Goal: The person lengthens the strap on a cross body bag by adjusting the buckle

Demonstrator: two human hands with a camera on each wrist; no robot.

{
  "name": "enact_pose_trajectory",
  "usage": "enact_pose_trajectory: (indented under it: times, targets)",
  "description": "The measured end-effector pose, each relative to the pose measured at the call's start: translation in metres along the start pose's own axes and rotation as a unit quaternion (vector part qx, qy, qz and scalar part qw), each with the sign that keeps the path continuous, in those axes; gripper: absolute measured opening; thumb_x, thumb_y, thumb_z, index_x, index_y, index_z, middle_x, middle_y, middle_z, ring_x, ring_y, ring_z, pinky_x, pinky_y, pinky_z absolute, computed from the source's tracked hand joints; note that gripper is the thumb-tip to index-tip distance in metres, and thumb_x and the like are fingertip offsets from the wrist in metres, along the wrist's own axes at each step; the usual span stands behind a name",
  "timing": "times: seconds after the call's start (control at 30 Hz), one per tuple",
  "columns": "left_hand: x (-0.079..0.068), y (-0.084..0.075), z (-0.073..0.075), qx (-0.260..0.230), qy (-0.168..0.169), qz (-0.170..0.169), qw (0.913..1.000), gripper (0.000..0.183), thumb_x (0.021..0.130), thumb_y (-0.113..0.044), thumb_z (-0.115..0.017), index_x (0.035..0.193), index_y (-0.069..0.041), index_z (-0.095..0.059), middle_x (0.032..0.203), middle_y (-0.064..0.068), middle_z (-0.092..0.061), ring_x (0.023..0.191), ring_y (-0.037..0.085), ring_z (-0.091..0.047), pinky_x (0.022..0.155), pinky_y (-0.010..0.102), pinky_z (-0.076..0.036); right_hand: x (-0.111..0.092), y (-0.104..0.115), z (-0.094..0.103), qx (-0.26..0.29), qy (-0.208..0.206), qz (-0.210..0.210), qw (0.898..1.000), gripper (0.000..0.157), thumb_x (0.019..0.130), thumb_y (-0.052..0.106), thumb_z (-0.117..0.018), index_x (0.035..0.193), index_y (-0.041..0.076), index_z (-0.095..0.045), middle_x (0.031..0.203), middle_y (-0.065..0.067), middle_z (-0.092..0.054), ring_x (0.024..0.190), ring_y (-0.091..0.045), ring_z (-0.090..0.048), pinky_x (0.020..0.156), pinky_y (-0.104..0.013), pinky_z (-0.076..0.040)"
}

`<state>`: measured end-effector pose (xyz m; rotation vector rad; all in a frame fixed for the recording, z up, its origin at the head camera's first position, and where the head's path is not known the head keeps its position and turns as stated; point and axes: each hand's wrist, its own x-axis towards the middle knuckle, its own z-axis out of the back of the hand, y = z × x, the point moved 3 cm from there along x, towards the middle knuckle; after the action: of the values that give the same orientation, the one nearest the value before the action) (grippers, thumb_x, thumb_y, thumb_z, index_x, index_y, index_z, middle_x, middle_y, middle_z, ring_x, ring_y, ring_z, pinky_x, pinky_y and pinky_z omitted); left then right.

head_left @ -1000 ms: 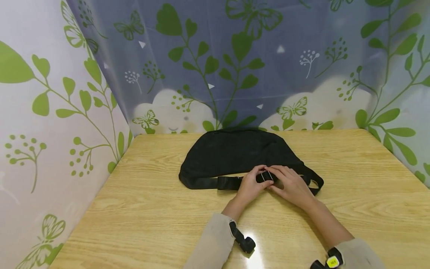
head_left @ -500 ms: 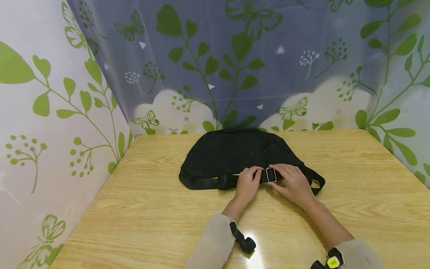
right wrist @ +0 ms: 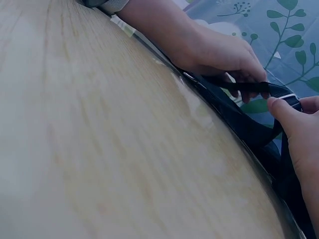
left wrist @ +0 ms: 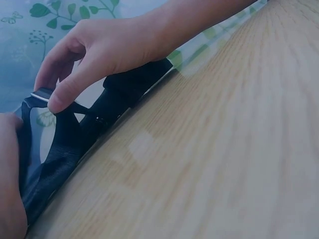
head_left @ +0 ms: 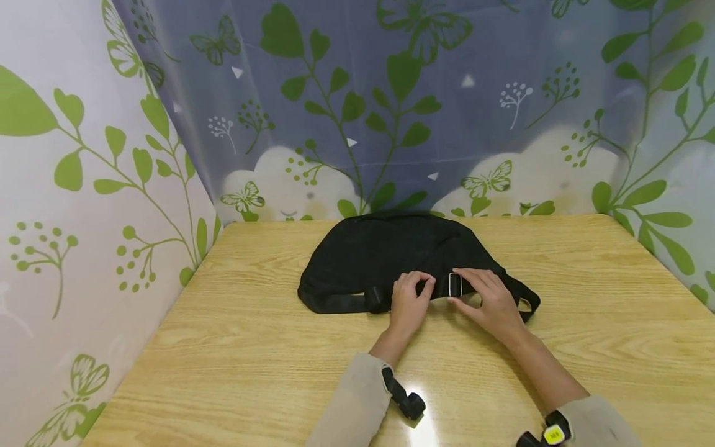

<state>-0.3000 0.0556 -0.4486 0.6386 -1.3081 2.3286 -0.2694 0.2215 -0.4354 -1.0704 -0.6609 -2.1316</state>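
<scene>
A black waist bag point(head_left: 391, 251) lies flat on the table, its strap point(head_left: 341, 303) along the near side. My right hand point(head_left: 491, 303) pinches the strap's metal slider point(head_left: 455, 284) between thumb and fingers. Just left of the slider, my left hand point(head_left: 409, 303) pinches the strap with its fingertips. In the left wrist view the right hand point(left wrist: 112, 47) holds the slider above the table, and the strap hangs in a loop below it. The right wrist view has the left hand point(right wrist: 214, 52) on the strap, which runs across to the slider point(right wrist: 287, 96).
The wooden table point(head_left: 251, 372) extends around the bag. Behind it hangs a printed curtain point(head_left: 357, 112) with leaves and butterflies, close to the bag's far edge. A strap loop point(head_left: 530, 304) lies at the bag's right end, and a black buckle piece point(head_left: 375, 299) sits left of my hands.
My left hand has left the slider and moved a little left along the strap. The right hand, with the slider, has shifted slightly right and up, and the strap between the hands has risen.
</scene>
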Motion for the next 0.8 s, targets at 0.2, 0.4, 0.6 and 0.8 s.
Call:
enact_pose_trajectory:
  times: [0.2,0.4,0.6,0.8]
  targets:
    - [0.0004,0.0002,0.0013,0.013,-0.019,-0.002,0.9997,0.016,0.088,-0.027,-0.063,0.084,-0.012,-0.066,0.085,-0.004,-0.064,0.083,0.013,-0.052,0.079,0.029,-0.039,-0.0002,0.0009,0.0013,-0.001,0.016,0.000,1.000,0.053,0.078,0.036,-0.072,0.115,-0.001,-0.060,0.106,-0.014,-0.060,0.091,-0.029,-0.053,0.083,-0.038,-0.038]
    - [-0.0005,0.0002,0.0007,0.041,-0.005,0.000,0.9992,0.015,0.085,-0.027,-0.067,0.081,-0.013,-0.067,0.082,-0.005,-0.064,0.081,0.012,-0.052,0.078,0.028,-0.041,-0.0008,0.0016,0.0006,-0.011,0.032,-0.001,0.999,0.057,0.084,0.047,-0.062,0.115,0.000,-0.061,0.104,-0.013,-0.060,0.090,-0.027,-0.053,0.081,-0.036,-0.039]
    - [0.0002,0.0015,0.0013,0.008,-0.013,0.017,0.9997,0.019,0.083,-0.032,-0.069,0.084,-0.012,-0.068,0.084,-0.002,-0.063,0.083,0.014,-0.053,0.078,0.028,-0.042,0.0006,0.0004,0.0013,-0.035,0.033,-0.004,0.999,0.056,0.068,0.027,-0.079,0.114,0.000,-0.062,0.102,-0.014,-0.060,0.088,-0.030,-0.053,0.081,-0.040,-0.039]
    - [-0.0003,0.0026,0.0018,0.037,-0.011,0.026,0.9989,0.019,0.079,-0.032,-0.072,0.081,-0.014,-0.067,0.082,-0.005,-0.063,0.081,0.012,-0.053,0.077,0.027,-0.042,-0.0009,0.0007,0.0000,-0.027,0.048,0.003,0.998,0.054,0.076,0.038,-0.073,0.113,0.001,-0.062,0.103,-0.012,-0.060,0.089,-0.028,-0.053,0.082,-0.038,-0.039]
